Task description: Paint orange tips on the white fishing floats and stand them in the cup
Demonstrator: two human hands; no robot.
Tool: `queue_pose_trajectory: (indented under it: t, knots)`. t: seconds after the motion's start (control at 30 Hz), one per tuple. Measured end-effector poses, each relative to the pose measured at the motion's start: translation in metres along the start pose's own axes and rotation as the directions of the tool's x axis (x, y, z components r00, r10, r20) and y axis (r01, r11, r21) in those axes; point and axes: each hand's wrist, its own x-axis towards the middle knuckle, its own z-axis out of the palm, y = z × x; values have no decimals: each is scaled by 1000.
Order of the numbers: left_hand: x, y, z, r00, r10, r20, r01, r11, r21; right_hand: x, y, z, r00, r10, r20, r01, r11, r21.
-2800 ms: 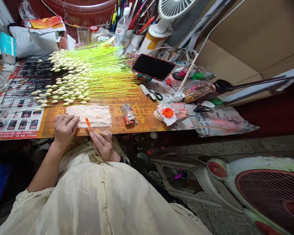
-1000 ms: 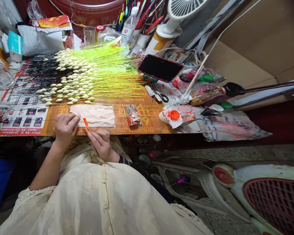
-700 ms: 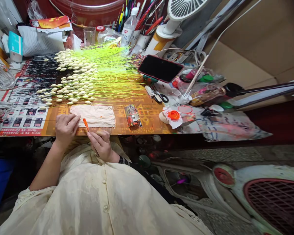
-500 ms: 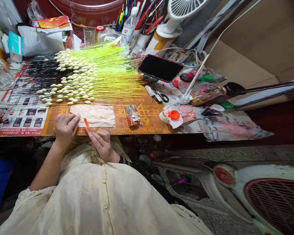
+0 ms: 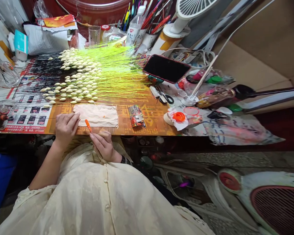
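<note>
Head view: The right hand [image 5: 104, 145] pinches an orange-tipped tool [image 5: 88, 125] at the worktop's [image 5: 153, 117] edge, near a pale cloth [image 5: 98, 116]; the left hand [image 5: 66, 127] curls, any hold hidden. A slipping grip could smear the cloth.

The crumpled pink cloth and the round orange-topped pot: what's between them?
In the head view, a small paint-smeared block lies between cloth and pot, with printed orange board on both sides.

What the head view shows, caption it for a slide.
Right fingers holding an orange-tipped tool by a cloth, pale stemmed beads beyond.
</note>
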Motion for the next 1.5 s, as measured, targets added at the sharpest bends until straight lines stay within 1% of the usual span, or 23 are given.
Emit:
queue_pose_trajectory:
  t: [0.13,0.23,0.4,0.5,0.63,0.87,1.0,1.2,1.43,1.5]
  knots:
    - [-2,-1,1,1000,-3,11,3,1000,10,5,-2,4,1000,-11,24,11,1000,12]
    - [-1,0,1,1000,18,-12,-18,1000,10,8,-4,6,999,-4,43,5,1000,-25]
    - [0,1,1,998,44,-40,-43,999,25,10,-6,7,999,-4,38,6,998,-63]
    - [-1,1,1,999,35,-24,-35,999,29,9,-6,8,999,0,52,3,998,-68]
    - [-3,0,2,1000,9,5,-9,1000,20,8,-7,8,994,19,105,-8,995,-103]
    - [-4,0,2,1000,-3,13,3,1000,7,11,-9,6,995,12,100,0,993,-114]
    - [-4,1,2,1000,-1,-3,1,1000,-5,11,-9,7,995,5,100,6,994,-113]
    - [-4,0,3,999,-41,29,42,999,-10,10,-9,7,994,18,110,-6,994,-109]
    - [-3,1,1,1000,1,-11,-1,1000,-9,9,-8,8,993,26,116,-12,992,-124]
    - [-3,1,1,1000,1,-6,-1,1000,-2,9,-8,9,993,30,117,-16,993,-117]
